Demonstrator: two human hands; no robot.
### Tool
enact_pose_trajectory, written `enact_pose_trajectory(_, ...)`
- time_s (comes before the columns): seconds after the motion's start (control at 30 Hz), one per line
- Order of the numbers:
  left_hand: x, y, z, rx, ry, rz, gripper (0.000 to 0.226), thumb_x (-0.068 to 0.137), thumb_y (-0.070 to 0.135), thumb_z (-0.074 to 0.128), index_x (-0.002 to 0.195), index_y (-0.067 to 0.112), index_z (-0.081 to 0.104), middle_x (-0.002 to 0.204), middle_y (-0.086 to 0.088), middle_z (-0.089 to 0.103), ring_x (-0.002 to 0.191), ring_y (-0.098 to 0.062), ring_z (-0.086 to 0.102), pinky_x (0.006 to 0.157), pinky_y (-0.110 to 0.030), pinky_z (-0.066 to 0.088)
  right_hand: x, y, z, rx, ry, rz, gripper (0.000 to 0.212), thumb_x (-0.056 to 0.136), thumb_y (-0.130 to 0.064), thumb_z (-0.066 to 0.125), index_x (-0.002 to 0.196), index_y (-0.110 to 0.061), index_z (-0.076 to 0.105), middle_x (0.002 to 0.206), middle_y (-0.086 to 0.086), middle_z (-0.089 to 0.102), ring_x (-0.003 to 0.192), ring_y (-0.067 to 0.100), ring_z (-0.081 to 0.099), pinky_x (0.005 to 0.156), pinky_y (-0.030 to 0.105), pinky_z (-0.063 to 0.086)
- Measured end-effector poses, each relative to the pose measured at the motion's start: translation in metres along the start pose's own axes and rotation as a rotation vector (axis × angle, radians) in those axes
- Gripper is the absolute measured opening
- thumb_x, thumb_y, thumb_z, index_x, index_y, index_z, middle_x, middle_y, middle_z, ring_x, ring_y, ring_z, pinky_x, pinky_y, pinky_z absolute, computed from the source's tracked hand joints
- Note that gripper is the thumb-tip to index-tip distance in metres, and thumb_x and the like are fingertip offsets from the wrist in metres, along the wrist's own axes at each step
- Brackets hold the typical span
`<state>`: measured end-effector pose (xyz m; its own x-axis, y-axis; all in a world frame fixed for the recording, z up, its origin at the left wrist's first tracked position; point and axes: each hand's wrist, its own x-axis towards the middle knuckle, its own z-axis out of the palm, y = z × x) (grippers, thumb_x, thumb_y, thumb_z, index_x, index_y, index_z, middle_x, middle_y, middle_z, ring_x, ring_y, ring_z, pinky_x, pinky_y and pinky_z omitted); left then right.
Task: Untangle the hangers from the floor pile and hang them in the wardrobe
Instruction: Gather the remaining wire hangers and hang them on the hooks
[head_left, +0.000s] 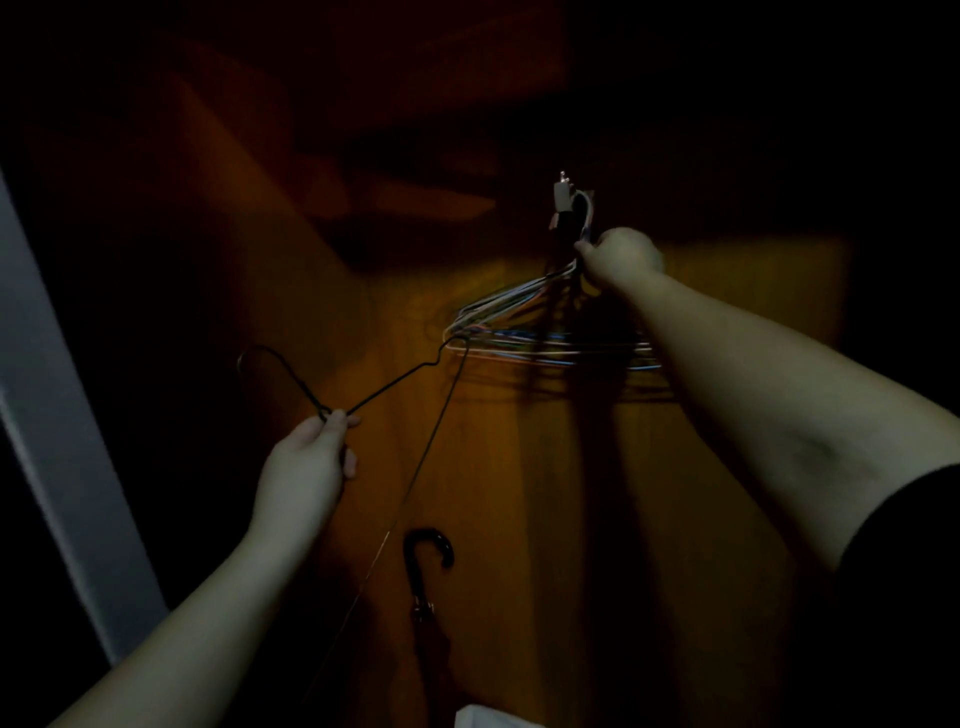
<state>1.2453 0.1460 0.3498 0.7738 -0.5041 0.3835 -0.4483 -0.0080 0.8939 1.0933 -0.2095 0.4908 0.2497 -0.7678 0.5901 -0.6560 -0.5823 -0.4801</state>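
Black wire hanger (363, 400) sits pinched at its neck by the left hand (306, 467), fingers clamped on it, low and left; the right hand (623, 260) grips a bundle of coloured hangers (519, 332) by their hooks inside the dim wooden wardrobe (519, 493); an umbrella handle (426, 561) shows below.

At nine o'clock hangs a black wire hanger (363, 387); at two o'clock, a bundle of hangers (540, 322) mixes white, blue, green and orange wires. At six o'clock is a black umbrella handle (427, 556), before the amber-brown wooden wardrobe panel (519, 493).
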Motion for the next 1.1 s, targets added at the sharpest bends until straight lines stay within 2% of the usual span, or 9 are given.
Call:
enact_pose_trajectory(0.1, 0.0, -0.004, -0.002, -0.023, -0.011, 0.013, 0.028, 0.103, 0.036, 0.041, 0.103, 0.024, 0.065, 0.059, 0.001, 0.053, 0.041, -0.009, 0.04, 0.039, -0.021, 0.029, -0.006, -0.001, -0.004, -0.005, 0.036, 0.002, 0.045, 0.096, -0.05, 0.048, 0.114, -0.012, 0.063, 0.11, 0.012, 0.063, 0.103, 0.031, 0.06, 0.089, 0.049, 0.05)
enact_pose_trajectory(0.23, 0.005, -0.015, -0.003, -0.033, -0.05, -0.036, 0.028, 0.102, 0.039, 0.043, 0.102, 0.024, 0.067, 0.058, 0.002, 0.053, 0.049, -0.014, 0.044, 0.045, -0.025, 0.03, -0.039, -0.014, -0.003, 0.009, 0.159, -0.15, 0.036, 0.096, -0.037, 0.052, 0.115, -0.008, 0.062, 0.116, 0.015, 0.058, 0.105, 0.033, 0.058, 0.089, 0.05, 0.05)
enact_pose_trajectory(0.4, 0.009, -0.021, -0.003, -0.065, -0.187, -0.074, 0.027, 0.101, 0.04, 0.046, 0.103, 0.025, 0.068, 0.056, 0.005, 0.053, 0.046, -0.011, 0.04, 0.042, -0.021, 0.026, -0.127, -0.045, 0.012, 0.001, -0.018, -0.539, 0.028, 0.096, -0.03, 0.055, 0.103, -0.005, 0.063, 0.102, 0.014, 0.06, 0.1, 0.03, 0.056, 0.084, 0.039, 0.045)
enact_pose_trajectory(0.53, 0.012, -0.013, 0.001, -0.031, -0.362, -0.062, 0.027, 0.101, 0.039, 0.047, 0.102, 0.023, 0.069, 0.055, 0.005, 0.052, 0.043, -0.01, 0.039, 0.038, -0.018, 0.025, -0.198, -0.056, 0.022, -0.01, -0.198, -0.682, 0.032, 0.096, -0.042, 0.053, 0.116, -0.019, 0.062, 0.118, 0.001, 0.059, 0.114, 0.018, 0.051, 0.098, 0.036, 0.042)
enact_pose_trajectory(0.63, 0.012, -0.004, 0.005, -0.034, -0.503, -0.048, 0.027, 0.101, 0.037, 0.048, 0.102, 0.02, 0.069, 0.055, 0.005, 0.051, 0.041, -0.008, 0.037, 0.037, -0.017, 0.022, -0.226, -0.054, 0.029, 0.005, -0.297, -0.647, 0.035, 0.094, -0.048, 0.054, 0.115, -0.022, 0.063, 0.118, -0.003, 0.061, 0.113, 0.014, 0.053, 0.098, 0.037, 0.042)
enact_pose_trajectory(0.77, 0.014, 0.001, 0.01, -0.062, -0.661, 0.002, 0.027, 0.1, 0.035, 0.051, 0.104, 0.016, 0.07, 0.056, 0.005, 0.049, 0.04, -0.007, 0.035, 0.04, -0.02, 0.02, -0.243, -0.04, 0.025, 0.047, -0.337, -0.481, 0.03, 0.095, -0.043, 0.054, 0.097, -0.016, 0.067, 0.092, 0.001, 0.067, 0.087, 0.017, 0.061, 0.074, 0.035, 0.048)
enact_pose_trajectory(0.97, 0.017, 0.011, 0.027, -0.066, -0.736, 0.168, 0.026, 0.099, 0.029, 0.055, 0.101, 0.008, 0.07, 0.06, 0.001, 0.053, 0.043, -0.008, 0.037, 0.039, -0.018, 0.025, -0.263, -0.003, 0.002, -0.036, -0.262, -0.337, 0.022, 0.097, -0.042, 0.05, 0.083, -0.026, 0.057, 0.073, -0.007, 0.056, 0.068, 0.011, 0.051, 0.063, 0.036, 0.043)
enact_pose_trajectory(1.03, 0.016, 0.015, 0.035, -0.039, -0.764, 0.231, 0.029, 0.098, 0.029, 0.057, 0.093, 0.002, 0.069, 0.062, -0.002, 0.057, 0.042, -0.01, 0.038, 0.041, -0.019, 0.028, -0.267, 0.012, -0.007, -0.128, -0.241, -0.317, 0.022, 0.098, -0.042, 0.048, 0.084, -0.026, 0.055, 0.072, -0.01, 0.052, 0.068, 0.011, 0.051, 0.058, 0.029, 0.04)
enact_pose_trajectory(1.1, 0.017, 0.02, 0.043, -0.029, -0.777, 0.275, 0.022, 0.098, 0.028, 0.057, 0.087, 0.012, 0.067, 0.062, 0.001, 0.062, 0.042, -0.012, 0.041, 0.042, -0.02, 0.031, -0.268, 0.023, -0.014, -0.167, -0.223, -0.3, 0.017, 0.098, -0.042, 0.048, 0.087, -0.03, 0.053, 0.072, -0.014, 0.05, 0.07, 0.009, 0.051, 0.056, 0.023, 0.035)
